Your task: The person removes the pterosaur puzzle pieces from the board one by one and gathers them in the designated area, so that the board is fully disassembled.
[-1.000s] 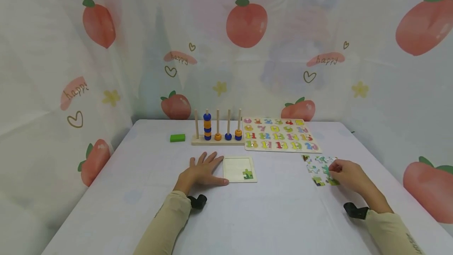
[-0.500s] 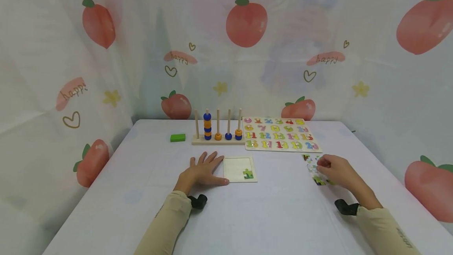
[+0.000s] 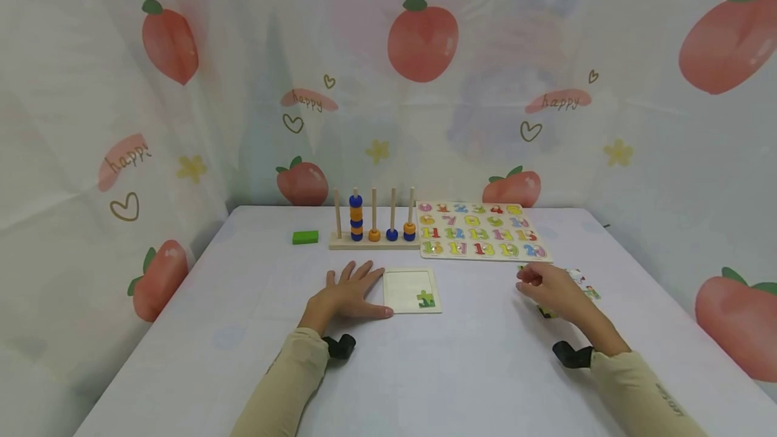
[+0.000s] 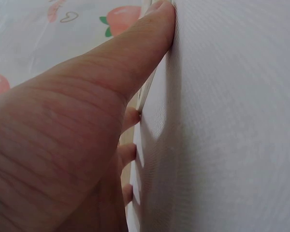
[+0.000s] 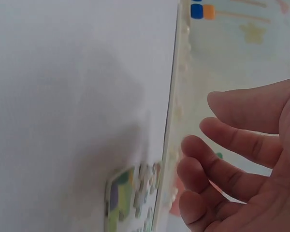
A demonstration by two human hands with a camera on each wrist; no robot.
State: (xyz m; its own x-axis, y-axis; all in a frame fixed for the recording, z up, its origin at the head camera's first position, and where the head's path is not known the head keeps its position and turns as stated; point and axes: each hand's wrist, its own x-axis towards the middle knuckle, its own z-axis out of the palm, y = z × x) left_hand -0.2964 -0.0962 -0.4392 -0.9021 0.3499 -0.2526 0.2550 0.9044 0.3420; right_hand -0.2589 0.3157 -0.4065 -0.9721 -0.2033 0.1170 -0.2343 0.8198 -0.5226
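Note:
My left hand (image 3: pixel 347 297) lies with spread fingers at the left side of a square wooden puzzle tray (image 3: pixel 402 290). Its thumb and index finger touch the tray's edge. One green puzzle piece (image 3: pixel 426 299) sits in the tray's lower right corner. My right hand (image 3: pixel 554 292) hovers over the loose jigsaw pieces (image 3: pixel 583 280), hiding part of them. In the right wrist view the right hand's fingers (image 5: pixel 198 147) are loosely bent, thumb apart from them, with nothing seen between. A green and purple puzzle piece (image 5: pixel 120 198) lies on the table below.
Behind the tray stands a wooden peg rack (image 3: pixel 374 244) with blue and orange beads. A number puzzle board (image 3: pixel 479 240) lies beside it to the right. A green block (image 3: pixel 305 237) is at the back left. White cloth (image 3: pixel 461 369) covers the table.
My right hand has moved left across the loose pieces, uncovering those on the right and covering those on the left. The left hand and tray stay put.

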